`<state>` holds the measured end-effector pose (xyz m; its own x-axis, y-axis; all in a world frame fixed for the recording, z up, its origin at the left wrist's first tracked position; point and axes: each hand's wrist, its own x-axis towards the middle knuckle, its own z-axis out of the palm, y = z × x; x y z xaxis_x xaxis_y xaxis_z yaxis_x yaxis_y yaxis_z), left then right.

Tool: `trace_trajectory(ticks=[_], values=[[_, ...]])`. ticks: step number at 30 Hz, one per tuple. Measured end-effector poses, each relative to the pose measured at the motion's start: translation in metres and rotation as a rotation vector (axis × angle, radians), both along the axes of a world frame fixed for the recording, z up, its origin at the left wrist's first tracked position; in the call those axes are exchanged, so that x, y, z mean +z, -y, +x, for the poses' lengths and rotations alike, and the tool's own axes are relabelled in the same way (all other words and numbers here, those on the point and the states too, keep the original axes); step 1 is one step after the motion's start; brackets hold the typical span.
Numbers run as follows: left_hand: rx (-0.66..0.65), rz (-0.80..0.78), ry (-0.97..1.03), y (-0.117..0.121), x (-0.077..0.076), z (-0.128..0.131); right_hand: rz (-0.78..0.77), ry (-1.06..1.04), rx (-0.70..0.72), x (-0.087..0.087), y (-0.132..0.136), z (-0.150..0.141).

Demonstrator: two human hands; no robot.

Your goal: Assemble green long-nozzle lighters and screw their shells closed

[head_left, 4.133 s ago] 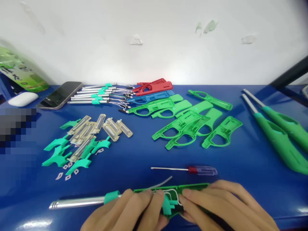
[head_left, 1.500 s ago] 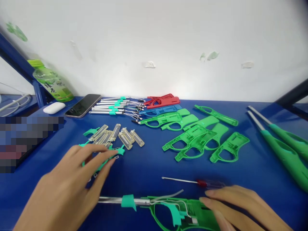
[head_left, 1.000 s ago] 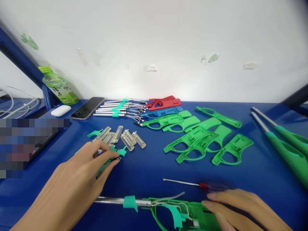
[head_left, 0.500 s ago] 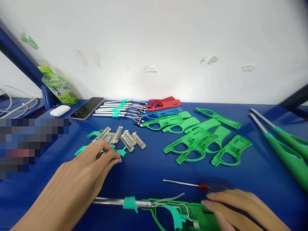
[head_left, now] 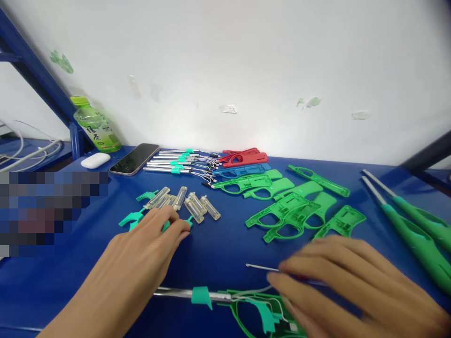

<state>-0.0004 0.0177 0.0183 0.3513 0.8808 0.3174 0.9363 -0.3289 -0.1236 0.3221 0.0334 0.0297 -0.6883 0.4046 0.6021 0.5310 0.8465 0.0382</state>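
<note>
My left hand [head_left: 155,249] is closed in a pinch at a cluster of teal plastic parts [head_left: 131,218]; what lies between its fingertips is hidden. Clear fuel tanks [head_left: 196,207] lie just beyond it. My right hand [head_left: 338,277], slightly blurred, hovers with bent fingers apart over a screwdriver [head_left: 262,267], covering its handle. Below it, partly hidden, a green lighter casing half [head_left: 235,315] lies along the front edge of view. In it sit a metal tube [head_left: 176,293] with a teal collar [head_left: 201,295], white wires and a teal trigger [head_left: 266,317].
More green casing halves [head_left: 282,211] lie beyond my right hand, with blue [head_left: 243,170] and red [head_left: 246,158] ones behind. Wired metal tubes [head_left: 172,162], a phone [head_left: 136,158], a white case [head_left: 96,160] and a bottle [head_left: 97,126] stand at back left. Green lighters [head_left: 412,230] lie at right.
My right hand has moved left and up from the casing's right end, over the screwdriver handle. The left hand stays in its pinch by the teal parts. The view has shifted slightly.
</note>
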Motion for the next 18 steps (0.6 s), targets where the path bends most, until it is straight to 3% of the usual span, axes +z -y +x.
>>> trace_trajectory(ticks=[6, 12, 18], values=[[-0.007, 0.017, 0.024, 0.001, -0.001, -0.010, -0.202, 0.379, -0.045, 0.029, -0.061, -0.048], [0.044, 0.002, -0.002, -0.001, -0.002, -0.001, -0.259, 0.493, -0.177, 0.019, -0.102, -0.105], [0.111, -0.056, 0.009, 0.000, -0.003, 0.002, -0.320, 0.597, -0.226, 0.013, -0.109, -0.118]])
